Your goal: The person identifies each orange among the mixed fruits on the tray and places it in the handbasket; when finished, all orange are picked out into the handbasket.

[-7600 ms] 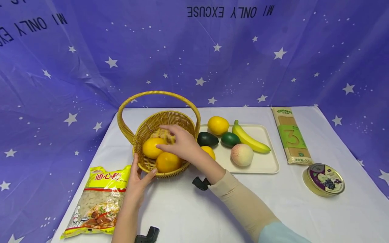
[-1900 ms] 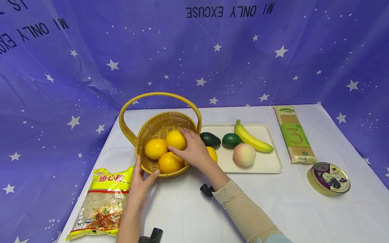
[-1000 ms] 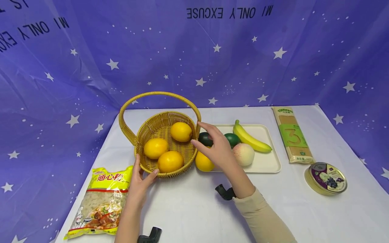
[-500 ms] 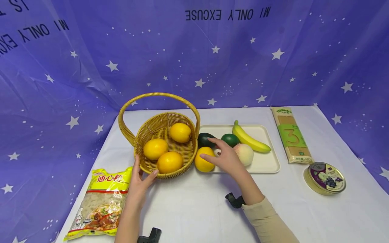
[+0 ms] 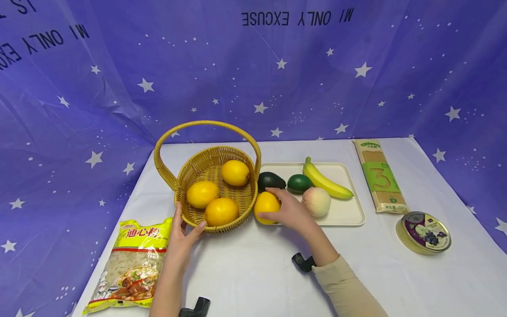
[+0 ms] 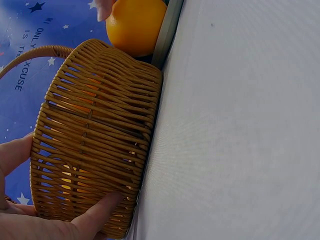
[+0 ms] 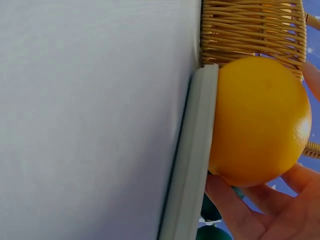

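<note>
My left hand (image 5: 184,240) grips the near left rim of a round wicker basket (image 5: 215,154) with an arched handle. Inside the basket lie three yellow-orange fruits, one of them a lemon (image 5: 235,173) at the back right. Against the basket's right side, at the tray's left front corner, sits an orange (image 5: 266,207). My right hand (image 5: 291,211) holds it between thumb and fingers, with the thumb across its near side. In the right wrist view the orange (image 7: 262,120) rests close against the tray's edge, fingers curving beneath and beside it.
The cream tray (image 5: 344,215) also bears a dark avocado (image 5: 271,181), a green fruit (image 5: 299,183), a banana (image 5: 326,180) and a peach (image 5: 316,201). A pasta bag (image 5: 132,264) lies left; a noodle pack (image 5: 382,176) and round tin (image 5: 424,233) stand right.
The lemon from the tray's back left went into the basket and was let go. My right hand then moved right and down to the orange and closed around it. The left hand stayed on the basket.
</note>
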Motion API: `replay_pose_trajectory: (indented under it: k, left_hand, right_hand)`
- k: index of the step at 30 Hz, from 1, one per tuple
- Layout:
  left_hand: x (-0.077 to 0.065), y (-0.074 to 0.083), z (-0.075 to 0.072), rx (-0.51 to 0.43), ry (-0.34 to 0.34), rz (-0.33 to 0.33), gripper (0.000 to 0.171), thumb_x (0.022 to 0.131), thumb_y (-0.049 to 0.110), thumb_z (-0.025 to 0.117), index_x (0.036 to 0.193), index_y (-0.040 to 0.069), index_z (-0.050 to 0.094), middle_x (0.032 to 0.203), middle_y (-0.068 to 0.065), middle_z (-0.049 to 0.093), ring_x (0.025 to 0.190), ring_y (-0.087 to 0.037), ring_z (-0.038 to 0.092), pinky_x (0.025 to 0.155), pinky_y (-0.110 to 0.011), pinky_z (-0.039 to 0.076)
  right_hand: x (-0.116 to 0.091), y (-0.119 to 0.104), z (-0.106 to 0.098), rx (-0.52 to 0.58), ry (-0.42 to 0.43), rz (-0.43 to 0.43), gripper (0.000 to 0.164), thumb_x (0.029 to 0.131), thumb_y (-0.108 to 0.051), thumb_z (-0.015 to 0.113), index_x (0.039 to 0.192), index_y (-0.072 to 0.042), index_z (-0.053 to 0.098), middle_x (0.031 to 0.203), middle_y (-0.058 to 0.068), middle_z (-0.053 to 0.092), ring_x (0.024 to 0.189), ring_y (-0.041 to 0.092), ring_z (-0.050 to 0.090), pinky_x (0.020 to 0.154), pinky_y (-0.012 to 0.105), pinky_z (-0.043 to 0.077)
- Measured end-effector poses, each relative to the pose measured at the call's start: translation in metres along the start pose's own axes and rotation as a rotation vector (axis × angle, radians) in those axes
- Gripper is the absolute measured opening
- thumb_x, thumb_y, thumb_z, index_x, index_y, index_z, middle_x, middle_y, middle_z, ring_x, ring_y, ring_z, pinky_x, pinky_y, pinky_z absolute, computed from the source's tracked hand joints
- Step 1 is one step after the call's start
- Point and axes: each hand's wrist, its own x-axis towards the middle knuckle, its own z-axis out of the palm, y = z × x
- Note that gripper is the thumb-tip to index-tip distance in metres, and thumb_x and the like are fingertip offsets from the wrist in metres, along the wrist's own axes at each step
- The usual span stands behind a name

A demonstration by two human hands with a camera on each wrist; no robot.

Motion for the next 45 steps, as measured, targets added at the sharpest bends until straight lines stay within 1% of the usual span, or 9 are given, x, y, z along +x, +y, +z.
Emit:
replay_pose_trajectory:
  k: [3, 9, 16, 19, 24, 26, 29, 36, 45]
  left_hand:
    - [0.0, 0.0, -0.001, 0.001, 0.0, 0.001, 0.097, 0.092, 0.006, 0.064, 0.155, 0.032, -0.006, 0.16, -0.01, -0.01, 0.145, -0.024, 0.002, 0.089, -0.018, 0.045]
    - [0.0, 0.0, -0.002, -0.008, -0.005, 0.01, 0.097, 0.093, 0.005, 0.063, 0.155, 0.032, -0.007, 0.16, -0.01, -0.011, 0.145, -0.024, 0.002, 0.088, -0.017, 0.046]
    - [0.001, 0.0, -0.001, 0.008, -0.003, 0.013, 0.097, 0.092, 0.007, 0.064, 0.155, 0.032, -0.005, 0.16, -0.01, -0.009, 0.145, -0.024, 0.002, 0.09, -0.02, 0.045]
    - [0.001, -0.001, -0.001, -0.004, -0.005, 0.021, 0.097, 0.092, 0.006, 0.064, 0.155, 0.032, -0.005, 0.16, -0.011, -0.009, 0.145, -0.024, 0.003, 0.088, -0.018, 0.046]
    - [0.001, 0.0, -0.002, -0.002, 0.002, 0.018, 0.098, 0.092, 0.006, 0.064, 0.155, 0.033, -0.006, 0.16, -0.01, -0.01, 0.145, -0.023, 0.001, 0.091, -0.019, 0.045]
    - [0.001, -0.001, -0.002, -0.001, 0.003, 0.015, 0.098, 0.092, 0.006, 0.064, 0.155, 0.033, -0.006, 0.16, -0.01, -0.01, 0.145, -0.024, 0.001, 0.092, -0.021, 0.044]
    - [0.001, -0.001, -0.002, -0.006, 0.002, 0.011, 0.098, 0.092, 0.006, 0.065, 0.155, 0.032, -0.005, 0.16, -0.012, -0.009, 0.145, -0.025, 0.002, 0.093, -0.023, 0.044]
    - [0.001, -0.003, 0.0, -0.004, -0.014, 0.013, 0.098, 0.092, 0.006, 0.065, 0.155, 0.03, -0.006, 0.159, -0.015, -0.007, 0.145, -0.027, 0.003, 0.092, -0.022, 0.045]
    - [0.001, -0.001, -0.003, -0.003, -0.013, 0.029, 0.097, 0.092, 0.006, 0.064, 0.155, 0.031, -0.006, 0.16, -0.012, -0.008, 0.145, -0.026, 0.001, 0.095, -0.024, 0.043]
  right_hand:
    - [0.0, -0.001, 0.002, 0.003, -0.006, -0.001, 0.086, 0.069, -0.056, 0.08, 0.143, -0.027, 0.047, 0.134, 0.005, 0.051, 0.104, 0.023, 0.054, 0.086, 0.044, 0.047]
    - [0.001, -0.001, 0.002, -0.007, 0.008, 0.0, 0.086, 0.068, -0.053, 0.082, 0.142, -0.025, 0.048, 0.136, 0.006, 0.05, 0.105, 0.024, 0.054, 0.086, 0.044, 0.047]
    - [-0.006, -0.01, -0.014, 0.016, 0.05, -0.009, 0.082, 0.069, -0.048, 0.083, 0.14, -0.026, 0.049, 0.137, 0.002, 0.05, 0.109, 0.024, 0.053, 0.088, 0.046, 0.047]
    - [-0.012, -0.021, -0.024, 0.054, 0.074, -0.044, 0.081, 0.069, -0.048, 0.083, 0.14, -0.027, 0.049, 0.135, 0.0, 0.051, 0.109, 0.024, 0.054, 0.087, 0.045, 0.049]
    - [-0.013, -0.042, -0.031, 0.146, 0.067, -0.14, 0.082, 0.069, -0.05, 0.083, 0.14, -0.027, 0.049, 0.132, -0.006, 0.052, 0.109, 0.021, 0.054, 0.086, 0.044, 0.049]
    - [-0.008, -0.051, -0.029, 0.169, 0.059, -0.175, 0.082, 0.07, -0.05, 0.083, 0.14, -0.025, 0.049, 0.132, -0.008, 0.052, 0.108, 0.02, 0.054, 0.087, 0.044, 0.05]
    - [0.002, -0.062, -0.022, 0.159, 0.052, -0.207, 0.082, 0.07, -0.05, 0.082, 0.141, -0.024, 0.049, 0.134, -0.006, 0.051, 0.109, 0.019, 0.054, 0.089, 0.043, 0.049]
    - [0.027, -0.075, 0.003, -0.003, 0.087, -0.229, 0.083, 0.072, -0.049, 0.08, 0.142, -0.019, 0.047, 0.137, 0.005, 0.049, 0.113, 0.023, 0.054, 0.089, 0.046, 0.049]
    - [0.042, -0.08, 0.025, -0.111, 0.141, -0.207, 0.084, 0.075, -0.053, 0.077, 0.144, -0.018, 0.044, 0.136, 0.009, 0.048, 0.109, 0.03, 0.056, 0.087, 0.047, 0.049]
